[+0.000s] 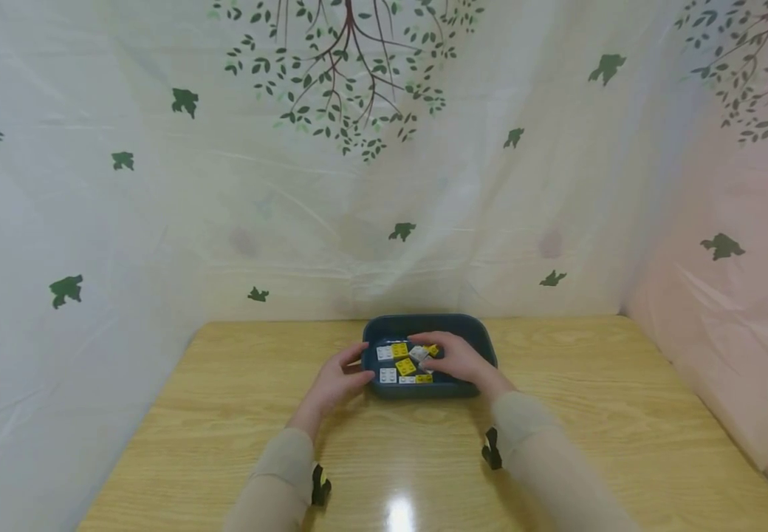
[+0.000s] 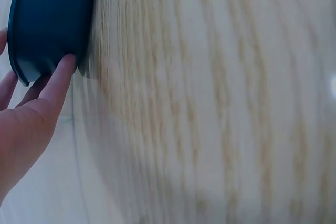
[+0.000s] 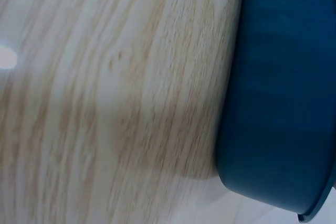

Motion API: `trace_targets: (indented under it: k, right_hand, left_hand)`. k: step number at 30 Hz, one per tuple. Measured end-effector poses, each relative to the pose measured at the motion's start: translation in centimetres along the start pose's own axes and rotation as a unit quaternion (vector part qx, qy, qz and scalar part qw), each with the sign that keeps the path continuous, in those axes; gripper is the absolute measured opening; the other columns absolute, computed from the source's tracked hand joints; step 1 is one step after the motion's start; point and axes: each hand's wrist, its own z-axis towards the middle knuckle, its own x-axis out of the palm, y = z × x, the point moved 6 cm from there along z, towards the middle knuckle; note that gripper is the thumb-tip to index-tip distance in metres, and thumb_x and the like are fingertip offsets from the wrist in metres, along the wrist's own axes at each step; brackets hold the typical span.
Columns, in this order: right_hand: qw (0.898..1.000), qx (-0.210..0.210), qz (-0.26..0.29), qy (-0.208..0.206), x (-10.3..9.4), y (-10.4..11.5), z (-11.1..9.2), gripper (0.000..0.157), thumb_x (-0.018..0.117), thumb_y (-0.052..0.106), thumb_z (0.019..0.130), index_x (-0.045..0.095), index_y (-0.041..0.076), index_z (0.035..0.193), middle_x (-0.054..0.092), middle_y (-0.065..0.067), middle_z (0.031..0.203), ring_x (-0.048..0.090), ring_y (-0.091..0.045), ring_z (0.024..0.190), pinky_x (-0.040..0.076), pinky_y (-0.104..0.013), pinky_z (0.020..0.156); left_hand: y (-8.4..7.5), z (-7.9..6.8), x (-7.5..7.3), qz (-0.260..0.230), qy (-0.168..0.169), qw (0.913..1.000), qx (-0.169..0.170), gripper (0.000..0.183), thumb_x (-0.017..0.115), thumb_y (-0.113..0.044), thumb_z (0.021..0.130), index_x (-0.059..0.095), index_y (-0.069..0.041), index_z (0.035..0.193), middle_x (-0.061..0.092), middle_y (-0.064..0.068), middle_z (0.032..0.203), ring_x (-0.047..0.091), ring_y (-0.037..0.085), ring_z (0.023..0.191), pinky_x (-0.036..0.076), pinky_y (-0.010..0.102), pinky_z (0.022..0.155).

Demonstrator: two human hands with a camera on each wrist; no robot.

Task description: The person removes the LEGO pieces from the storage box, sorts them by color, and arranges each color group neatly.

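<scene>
A dark blue tray (image 1: 424,324) sits on the wooden table (image 1: 224,414) and holds several yellow and white toy bricks (image 1: 405,366). My left hand (image 1: 340,378) touches the tray's left wall with nearly straight fingers; the left wrist view shows fingertips (image 2: 63,69) against the blue tray (image 2: 47,19). My right hand (image 1: 453,357) reaches into the tray and pinches a white brick (image 1: 419,353) at its fingertips. The right wrist view shows only the outer wall of the tray (image 3: 283,93), not the hand.
A pale curtain with printed leaves (image 1: 357,185) closes in the table at the back and on both sides. Bare tabletop spreads left, right and in front of the tray, with a light glare (image 1: 400,510) near the front edge.
</scene>
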Motion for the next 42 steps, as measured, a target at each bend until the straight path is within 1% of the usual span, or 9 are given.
trace_targets:
  k: [4,10,14,17,20,23,28,34,42]
  right_hand:
    - [1.000,0.006,-0.007,0.001,0.4,-0.2,0.3,0.048,0.075,0.009,0.088,0.063,0.014,0.134,0.062,-0.009,0.133,0.053,-0.031,0.125,0.039,-0.054,0.106]
    - [1.000,0.011,-0.023,0.014,1.2,-0.1,0.9,0.043,0.076,0.008,0.086,0.067,0.012,0.128,0.064,-0.007,0.130,0.054,-0.031,0.122,0.042,-0.052,0.104]
    - [1.000,-0.002,-0.023,0.019,1.5,0.2,1.5,0.040,0.076,0.006,0.086,0.069,0.010,0.124,0.066,-0.007,0.127,0.056,-0.031,0.120,0.042,-0.052,0.104]
    - [0.999,-0.025,-0.034,0.022,1.8,0.3,1.8,0.037,0.075,0.004,0.085,0.071,0.007,0.121,0.068,-0.008,0.123,0.059,-0.030,0.116,0.045,-0.050,0.102]
    - [0.998,-0.034,-0.050,0.025,2.1,0.1,2.1,0.035,0.076,0.004,0.084,0.072,0.007,0.119,0.070,-0.007,0.119,0.060,-0.028,0.113,0.046,-0.047,0.101]
    - [0.997,-0.037,-0.063,0.024,2.2,-0.1,2.4,0.035,0.078,0.004,0.083,0.073,0.008,0.117,0.070,-0.006,0.117,0.061,-0.028,0.112,0.047,-0.047,0.100]
    - [0.997,-0.033,-0.067,0.023,2.4,-0.5,2.9,0.034,0.079,0.004,0.082,0.075,0.011,0.114,0.071,-0.003,0.115,0.062,-0.024,0.108,0.048,-0.045,0.098]
    - [0.995,-0.049,-0.078,0.031,2.3,-0.7,3.3,0.033,0.080,0.003,0.080,0.076,0.011,0.112,0.072,-0.003,0.112,0.062,-0.022,0.104,0.049,-0.044,0.096]
    - [0.994,-0.004,-0.107,0.036,2.4,-0.8,3.4,0.032,0.079,0.004,0.081,0.077,0.016,0.111,0.071,-0.001,0.115,0.056,-0.022,0.108,0.041,-0.046,0.102]
  left_hand:
    - [0.1,0.0,0.1,-0.004,0.008,0.9999,-0.007,0.062,0.071,-0.006,0.090,0.047,-0.008,0.147,0.044,0.020,0.149,0.051,0.038,0.128,0.051,0.041,0.097]
    - [-0.1,0.0,0.2,-0.004,0.009,0.9999,-0.004,0.063,0.070,-0.003,0.089,0.045,-0.005,0.147,0.044,0.022,0.148,0.051,0.039,0.128,0.051,0.042,0.097]
    - [-0.2,0.0,0.3,-0.010,0.011,0.9999,0.004,0.065,0.070,-0.001,0.089,0.043,-0.002,0.148,0.042,0.025,0.148,0.050,0.042,0.127,0.051,0.041,0.097]
    - [-0.1,0.2,0.3,-0.018,0.014,0.9997,0.007,0.066,0.069,-0.001,0.089,0.041,-0.001,0.149,0.041,0.026,0.149,0.050,0.043,0.127,0.052,0.041,0.096]
    - [0.1,0.4,0.2,-0.022,0.016,0.9996,0.004,0.066,0.069,0.000,0.089,0.041,-0.002,0.149,0.040,0.026,0.149,0.049,0.043,0.128,0.052,0.041,0.095]
    - [0.3,0.6,0.1,-0.016,0.019,0.9997,-0.002,0.066,0.068,0.000,0.090,0.041,-0.004,0.150,0.039,0.025,0.150,0.049,0.043,0.128,0.053,0.041,0.094]
    - [0.4,0.9,0.0,-0.014,0.021,0.9997,-0.008,0.067,0.069,-0.003,0.090,0.041,-0.006,0.151,0.037,0.024,0.152,0.049,0.042,0.129,0.054,0.040,0.093]
    - [0.3,1.1,0.1,-0.015,0.015,0.9997,-0.007,0.068,0.069,-0.004,0.090,0.040,-0.006,0.151,0.035,0.023,0.154,0.048,0.042,0.130,0.053,0.041,0.094]
    - [0.4,1.1,0.1,-0.012,0.009,0.9998,-0.012,0.068,0.069,-0.004,0.090,0.040,-0.008,0.152,0.034,0.022,0.155,0.048,0.041,0.129,0.053,0.043,0.094]
